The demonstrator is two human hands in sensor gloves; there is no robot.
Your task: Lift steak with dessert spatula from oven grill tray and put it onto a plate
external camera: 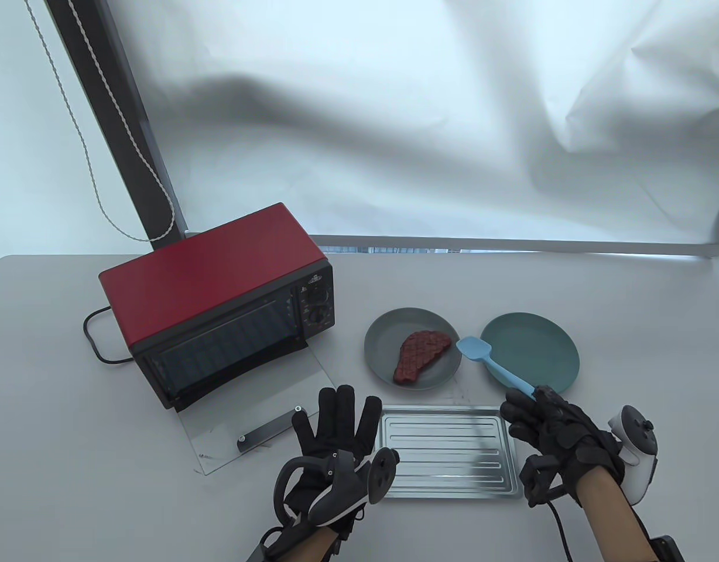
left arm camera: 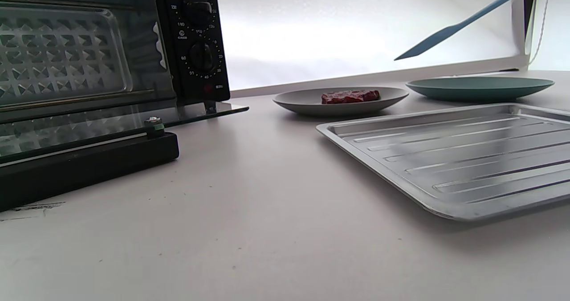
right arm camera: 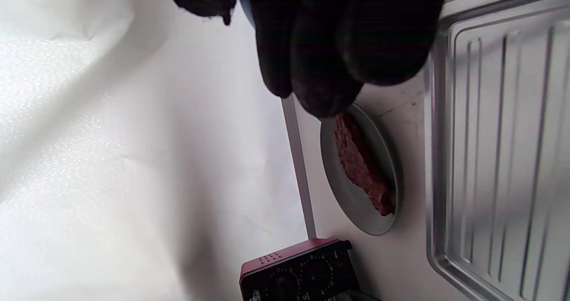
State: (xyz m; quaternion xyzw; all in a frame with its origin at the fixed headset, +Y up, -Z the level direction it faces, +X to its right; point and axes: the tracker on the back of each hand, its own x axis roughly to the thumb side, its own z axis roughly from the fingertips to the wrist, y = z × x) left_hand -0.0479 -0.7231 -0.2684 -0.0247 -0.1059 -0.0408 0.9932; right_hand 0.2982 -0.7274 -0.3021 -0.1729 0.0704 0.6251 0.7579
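Observation:
The red-brown steak point(external camera: 423, 355) point(left arm camera: 350, 96) point(right arm camera: 361, 167) lies on the grey plate point(external camera: 383, 336) point(left arm camera: 303, 101) point(right arm camera: 347, 194). My right hand point(external camera: 541, 424) point(right arm camera: 325, 47) grips the handle of the blue dessert spatula point(external camera: 495, 364) point(left arm camera: 463, 22), whose blade hangs in the air between the grey plate and the teal plate point(external camera: 547, 351) point(left arm camera: 481, 87). The metal grill tray point(external camera: 447, 453) point(left arm camera: 467, 154) point(right arm camera: 503, 149) sits near the table's front edge with nothing on it. My left hand point(external camera: 336, 427) rests flat on the table left of the tray, fingers straight.
A red toaster oven point(external camera: 219, 304) point(left arm camera: 89, 69) point(right arm camera: 303, 270) stands at the left, its glass door point(external camera: 254, 410) folded down onto the table just beyond my left hand. Its black cord point(external camera: 93, 339) loops out at the far left. A white backdrop closes the rear.

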